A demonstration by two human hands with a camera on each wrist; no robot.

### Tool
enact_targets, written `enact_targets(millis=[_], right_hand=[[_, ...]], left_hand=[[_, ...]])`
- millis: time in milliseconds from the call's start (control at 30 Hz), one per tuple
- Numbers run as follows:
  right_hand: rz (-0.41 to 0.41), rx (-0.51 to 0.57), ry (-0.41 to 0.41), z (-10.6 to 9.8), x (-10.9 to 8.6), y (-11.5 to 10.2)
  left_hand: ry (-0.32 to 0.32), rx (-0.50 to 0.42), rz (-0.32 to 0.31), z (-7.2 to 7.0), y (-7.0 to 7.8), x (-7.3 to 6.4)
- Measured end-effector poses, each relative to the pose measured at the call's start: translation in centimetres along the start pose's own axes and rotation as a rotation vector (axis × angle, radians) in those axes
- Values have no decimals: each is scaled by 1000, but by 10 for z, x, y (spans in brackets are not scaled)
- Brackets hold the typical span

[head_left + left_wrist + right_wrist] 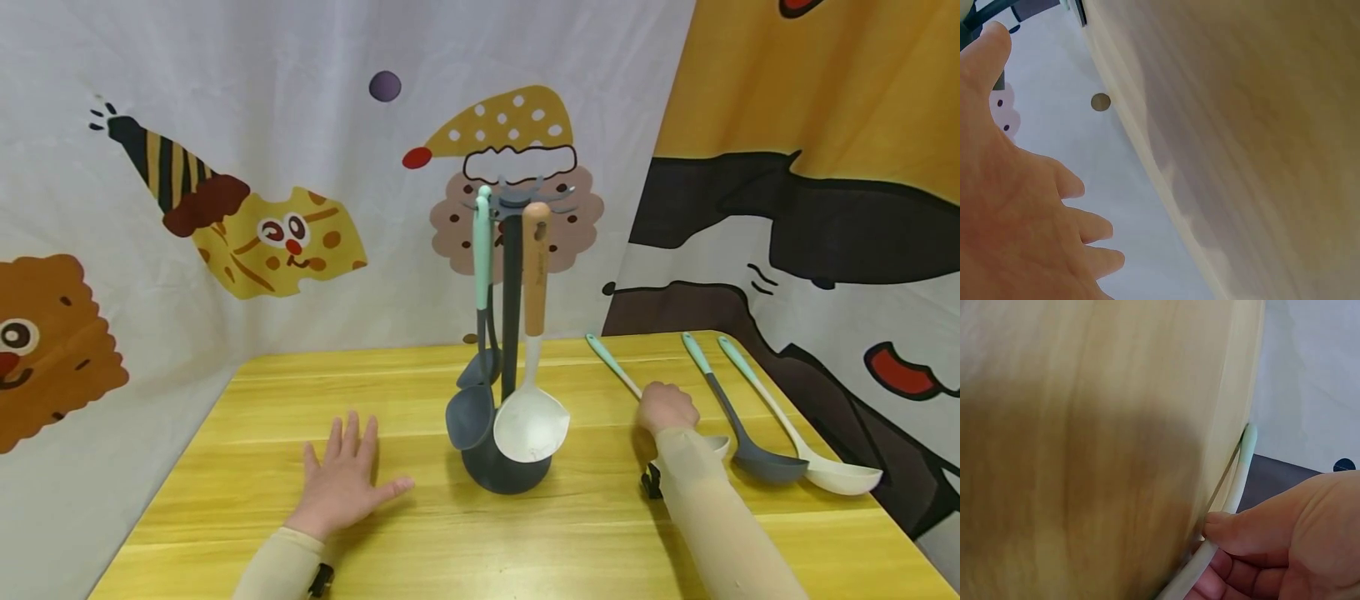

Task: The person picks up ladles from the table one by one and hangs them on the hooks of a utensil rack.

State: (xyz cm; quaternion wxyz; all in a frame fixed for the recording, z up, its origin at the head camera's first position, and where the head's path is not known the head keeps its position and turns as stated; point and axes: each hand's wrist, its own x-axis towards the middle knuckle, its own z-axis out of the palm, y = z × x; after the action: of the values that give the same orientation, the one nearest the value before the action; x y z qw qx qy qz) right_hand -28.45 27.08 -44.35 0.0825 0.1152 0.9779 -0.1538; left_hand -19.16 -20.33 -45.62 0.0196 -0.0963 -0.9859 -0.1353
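"What do we see holding everything up?"
"A yellow wooden table (210, 487). We see a black stand (506, 473) upright near the middle of the tabletop."
"What do we find along the right edge?"
"A white ladle (842, 477), with a dark gray ladle (767, 462) beside it. Both handles end near the far right corner."
"And the pale ladle (613, 365)?"
"Its green end is near the far edge. We can't tell if it lies flat."

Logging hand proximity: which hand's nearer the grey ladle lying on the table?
Right. The right hand is just left of the grey ladle, pinching a white ladle's handle; the left hand is much farther left, past the holder.
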Motion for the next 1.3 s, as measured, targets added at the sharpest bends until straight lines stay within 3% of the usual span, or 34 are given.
enact_targets(millis=[500, 867, 1300], right_hand=[[-32, 46, 5, -6, -5, 2], [-74, 148, 78, -14, -11, -7], [-129, 229, 193, -18, -19, -22]], left_hand=[[-3, 2, 25, -4, 8, -2], [67, -18, 66, -6, 14, -3], [102, -50, 91, -11, 26, -3]])
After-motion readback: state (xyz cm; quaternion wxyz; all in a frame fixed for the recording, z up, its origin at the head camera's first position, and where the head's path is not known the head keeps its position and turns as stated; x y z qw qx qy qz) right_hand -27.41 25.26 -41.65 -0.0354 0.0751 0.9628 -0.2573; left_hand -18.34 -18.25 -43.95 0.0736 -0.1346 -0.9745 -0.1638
